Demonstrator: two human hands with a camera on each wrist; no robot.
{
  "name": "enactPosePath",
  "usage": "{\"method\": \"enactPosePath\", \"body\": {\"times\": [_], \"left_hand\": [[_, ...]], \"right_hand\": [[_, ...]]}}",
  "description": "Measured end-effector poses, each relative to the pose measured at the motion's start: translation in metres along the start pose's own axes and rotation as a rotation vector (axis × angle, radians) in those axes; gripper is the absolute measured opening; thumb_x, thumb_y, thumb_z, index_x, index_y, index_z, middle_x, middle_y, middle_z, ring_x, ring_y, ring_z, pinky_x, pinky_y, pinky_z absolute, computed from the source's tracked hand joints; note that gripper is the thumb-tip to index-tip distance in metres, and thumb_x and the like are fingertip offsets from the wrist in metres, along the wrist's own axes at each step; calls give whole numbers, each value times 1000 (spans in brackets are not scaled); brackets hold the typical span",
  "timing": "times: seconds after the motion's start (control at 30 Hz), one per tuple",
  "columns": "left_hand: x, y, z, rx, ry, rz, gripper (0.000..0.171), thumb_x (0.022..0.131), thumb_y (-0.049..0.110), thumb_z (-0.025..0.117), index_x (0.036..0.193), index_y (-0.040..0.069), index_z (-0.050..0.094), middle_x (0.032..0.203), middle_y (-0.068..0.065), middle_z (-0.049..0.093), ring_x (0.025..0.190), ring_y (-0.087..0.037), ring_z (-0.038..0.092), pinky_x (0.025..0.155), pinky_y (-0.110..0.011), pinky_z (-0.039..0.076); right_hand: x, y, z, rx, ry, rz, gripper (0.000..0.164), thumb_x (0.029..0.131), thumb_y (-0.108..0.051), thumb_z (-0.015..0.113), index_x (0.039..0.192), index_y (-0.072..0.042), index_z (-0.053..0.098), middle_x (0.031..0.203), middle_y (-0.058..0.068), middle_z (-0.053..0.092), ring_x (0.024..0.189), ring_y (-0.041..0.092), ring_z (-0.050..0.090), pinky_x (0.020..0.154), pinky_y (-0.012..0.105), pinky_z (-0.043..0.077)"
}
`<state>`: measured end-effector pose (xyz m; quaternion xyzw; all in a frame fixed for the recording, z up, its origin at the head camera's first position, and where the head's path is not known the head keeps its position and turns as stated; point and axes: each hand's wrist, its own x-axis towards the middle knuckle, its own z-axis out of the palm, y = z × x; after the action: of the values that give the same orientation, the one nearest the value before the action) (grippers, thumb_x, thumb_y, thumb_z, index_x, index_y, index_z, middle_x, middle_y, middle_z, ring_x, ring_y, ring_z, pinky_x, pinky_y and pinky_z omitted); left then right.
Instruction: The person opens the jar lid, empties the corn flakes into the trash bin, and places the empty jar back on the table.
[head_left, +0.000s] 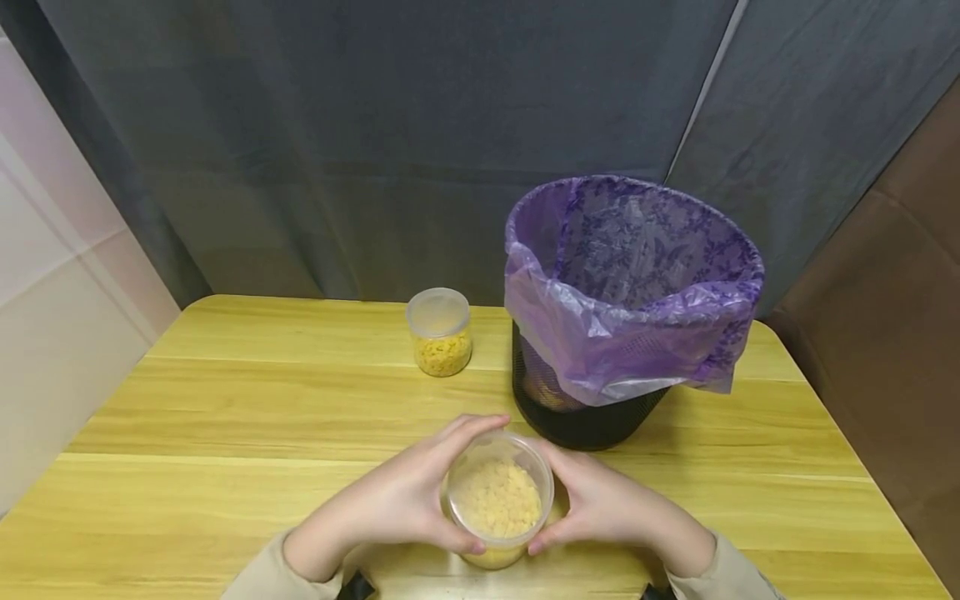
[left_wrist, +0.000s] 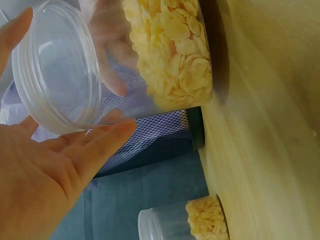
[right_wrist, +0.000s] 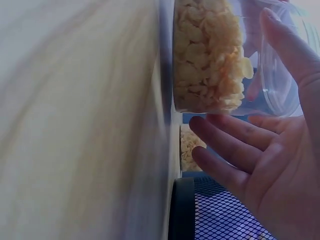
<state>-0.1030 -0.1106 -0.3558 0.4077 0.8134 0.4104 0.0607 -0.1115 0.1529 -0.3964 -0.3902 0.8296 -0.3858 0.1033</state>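
A clear plastic jar [head_left: 501, 504] of pale yellow flakes stands at the near middle of the table. It is about half full, and a clear lid [left_wrist: 60, 65] covers its top. From the left side my left hand [head_left: 408, 496] holds the jar near its lid, thumb in front and fingers behind. My right hand [head_left: 600, 500] holds it likewise from the right, thumb toward me. In the right wrist view, the jar's base [right_wrist: 176, 65] is at the tabletop, and some lower fingers [right_wrist: 225, 142] of the right hand stretch out below the jar's wall.
A smaller lidded jar [head_left: 441, 333] with yellow bits stands farther back on the wooden table [head_left: 225, 417]. Right of it is a black mesh bin [head_left: 585, 425] lined with a purple plastic bag [head_left: 637, 350]. A grey curtain [head_left: 360, 150] hangs behind the table.
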Motion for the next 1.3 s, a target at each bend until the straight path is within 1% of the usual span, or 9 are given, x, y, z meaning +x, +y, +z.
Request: {"method": "enactPosePath", "body": {"times": [0.2,0.4,0.7,0.9,1.07,1.17,1.23,1.3], "left_hand": [[1,-3,2,0,-13,9,115,58,23,91,150,30,22,139,7,41,121,-19,48,99,-43,40],[1,-5,2,-10,-26,11,116,58,23,91,150,31,22,139,7,41,121,-20,48,98,-44,41],[2,-7,2,-20,-45,65,115,59,21,90,151,26,21,138,4,39,122,-22,47,98,-46,41],[2,-8,2,-26,-70,60,113,62,22,90,151,27,21,141,5,36,124,-22,45,100,-44,39],[1,-7,1,-3,-81,53,111,63,24,89,150,27,22,141,6,35,125,-21,45,101,-41,38],[1,-6,-1,22,-91,37,109,63,27,89,150,27,23,142,7,35,125,-20,45,101,-39,38],[1,-5,-3,56,-103,25,107,64,29,89,150,24,25,142,7,35,124,-20,46,101,-38,38],[3,-3,-4,112,-114,18,105,64,33,88,149,21,28,142,7,36,123,-18,47,101,-37,39]], "right_hand": [[-1,3,1,6,-13,7,103,65,-49,83,148,-25,28,144,-5,42,130,16,41,105,40,33],[0,5,2,42,-20,16,103,65,-46,84,149,-27,27,145,-6,40,132,17,39,106,42,31],[1,10,6,162,-40,41,104,67,-41,85,150,-31,24,148,-6,37,133,18,36,106,48,29],[2,15,10,246,-54,49,105,67,-33,88,150,-32,23,148,-8,37,134,19,36,106,52,27],[4,18,15,288,-63,42,108,66,-30,89,151,-31,21,148,-8,36,133,19,35,107,51,26],[4,19,16,301,-67,53,110,66,-30,89,151,-32,20,148,-8,36,133,19,36,106,52,25],[4,19,16,293,-62,59,109,65,-31,89,151,-31,21,146,-8,37,132,19,37,106,50,27],[4,19,16,288,-59,66,109,65,-32,89,150,-30,22,145,-8,39,131,18,38,106,48,28]]}}
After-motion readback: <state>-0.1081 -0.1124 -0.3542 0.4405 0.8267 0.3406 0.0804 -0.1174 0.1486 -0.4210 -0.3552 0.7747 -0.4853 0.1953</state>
